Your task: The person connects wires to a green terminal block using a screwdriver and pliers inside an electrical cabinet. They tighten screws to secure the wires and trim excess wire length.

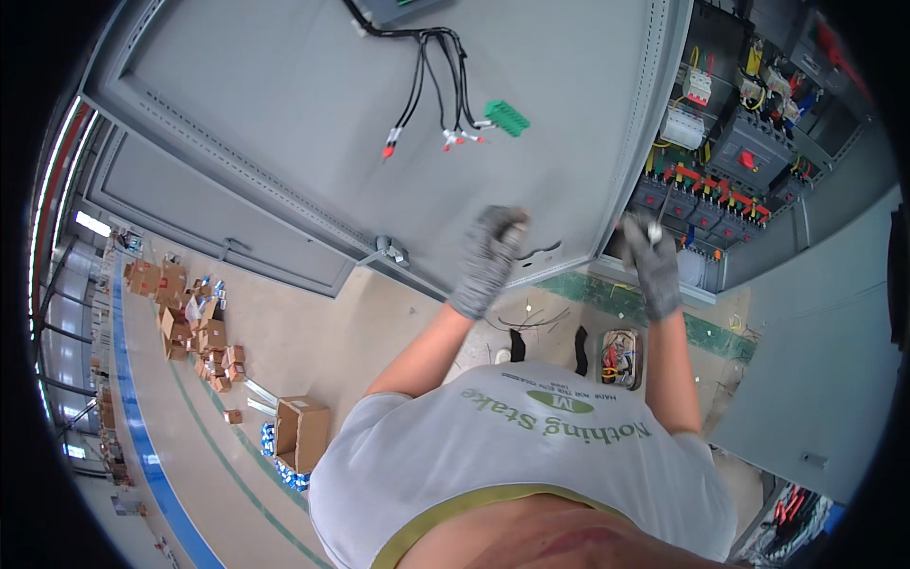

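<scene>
My left hand point(489, 258), in a grey knitted glove, hangs in front of the grey cabinet door point(313, 104). Its fingers are curled in, and motion blur hides whatever they may hold. At the cabinet's lower front edge is my right hand point(652, 267), gloved alike and closed around what looks like a screwdriver point(655, 231) with a pale handle and thin shaft. The shaft points toward a row of small breakers point(697, 211) with red and black parts. Above my left hand, black wires point(459, 85) with red-tipped ends dangle beside a green terminal connector point(507, 118).
A larger breaker point(749, 155) with a red handle sits inside the cabinet. By my feet stands a tray of hand tools point(621, 360), near loose wire offcuts point(531, 318) on the floor. An open cardboard box point(301, 434) and piled cartons point(194, 322) lie to the left.
</scene>
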`<state>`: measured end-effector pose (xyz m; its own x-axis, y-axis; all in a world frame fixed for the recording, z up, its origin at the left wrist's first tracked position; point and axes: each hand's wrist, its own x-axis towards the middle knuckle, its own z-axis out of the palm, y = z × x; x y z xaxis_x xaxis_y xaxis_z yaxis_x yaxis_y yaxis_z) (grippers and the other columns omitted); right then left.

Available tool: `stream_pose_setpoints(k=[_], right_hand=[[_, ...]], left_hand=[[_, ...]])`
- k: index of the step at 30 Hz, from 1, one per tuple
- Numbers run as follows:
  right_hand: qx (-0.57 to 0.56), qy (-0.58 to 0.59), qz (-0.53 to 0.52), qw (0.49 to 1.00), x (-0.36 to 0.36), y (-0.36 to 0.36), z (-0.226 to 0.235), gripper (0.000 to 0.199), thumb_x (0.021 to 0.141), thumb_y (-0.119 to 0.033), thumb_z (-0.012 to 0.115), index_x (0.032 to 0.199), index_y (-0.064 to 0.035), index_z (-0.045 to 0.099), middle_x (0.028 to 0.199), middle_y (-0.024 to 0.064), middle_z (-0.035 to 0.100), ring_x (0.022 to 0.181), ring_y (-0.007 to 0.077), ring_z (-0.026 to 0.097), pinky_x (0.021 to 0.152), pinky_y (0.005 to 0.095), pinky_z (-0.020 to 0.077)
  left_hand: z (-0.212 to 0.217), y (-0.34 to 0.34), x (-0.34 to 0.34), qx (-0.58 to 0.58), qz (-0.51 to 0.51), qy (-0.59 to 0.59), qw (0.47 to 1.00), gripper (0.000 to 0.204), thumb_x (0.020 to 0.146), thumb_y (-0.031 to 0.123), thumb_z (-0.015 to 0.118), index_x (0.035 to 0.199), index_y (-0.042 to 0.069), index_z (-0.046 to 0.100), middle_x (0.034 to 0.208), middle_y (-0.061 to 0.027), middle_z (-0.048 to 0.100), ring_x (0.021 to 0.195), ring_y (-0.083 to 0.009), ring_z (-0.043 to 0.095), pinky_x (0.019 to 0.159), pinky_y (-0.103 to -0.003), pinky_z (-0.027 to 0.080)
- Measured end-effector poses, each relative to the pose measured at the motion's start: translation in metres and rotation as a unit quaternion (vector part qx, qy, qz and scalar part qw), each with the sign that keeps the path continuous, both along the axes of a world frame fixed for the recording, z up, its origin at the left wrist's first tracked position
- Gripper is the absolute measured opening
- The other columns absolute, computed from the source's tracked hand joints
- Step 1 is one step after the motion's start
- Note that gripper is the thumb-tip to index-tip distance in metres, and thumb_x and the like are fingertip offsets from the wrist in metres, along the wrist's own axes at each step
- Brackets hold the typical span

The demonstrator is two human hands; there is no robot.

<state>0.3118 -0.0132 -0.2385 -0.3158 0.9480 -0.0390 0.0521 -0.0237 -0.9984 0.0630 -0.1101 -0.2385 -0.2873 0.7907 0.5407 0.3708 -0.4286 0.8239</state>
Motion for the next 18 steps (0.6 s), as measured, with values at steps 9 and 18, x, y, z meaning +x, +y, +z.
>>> stream_pose_setpoints(k=[9,18], right_hand=[[0.172,0.254,0.018,0.951,-0.154,-0.01,0.103,0.038,0.086,-0.017,0.072,0.121,-0.0077,0.061,0.093,-0.0003,0.064,0.066,0.0038,0.054,0.053,0.0185,0.0441],[0.184,0.215,-0.008,0.959,-0.151,0.003,0.138,0.02,0.091,-0.024,0.068,0.1,-0.0062,0.067,0.07,0.0005,0.062,0.056,0.0046,0.052,0.05,0.0188,0.0408]], left_hand=[[0.081,-0.01,-0.077,0.17,0.124,0.122,0.97,0.028,0.09,0.004,0.06,0.118,0.004,0.061,0.118,-0.0104,0.061,0.099,-0.0171,0.059,0.084,-0.029,0.049],[0.102,0.049,-0.061,0.257,0.049,0.158,0.952,0.022,0.091,0.014,0.062,0.111,0.006,0.067,0.116,-0.0095,0.065,0.105,-0.0229,0.058,0.089,-0.035,0.047]])
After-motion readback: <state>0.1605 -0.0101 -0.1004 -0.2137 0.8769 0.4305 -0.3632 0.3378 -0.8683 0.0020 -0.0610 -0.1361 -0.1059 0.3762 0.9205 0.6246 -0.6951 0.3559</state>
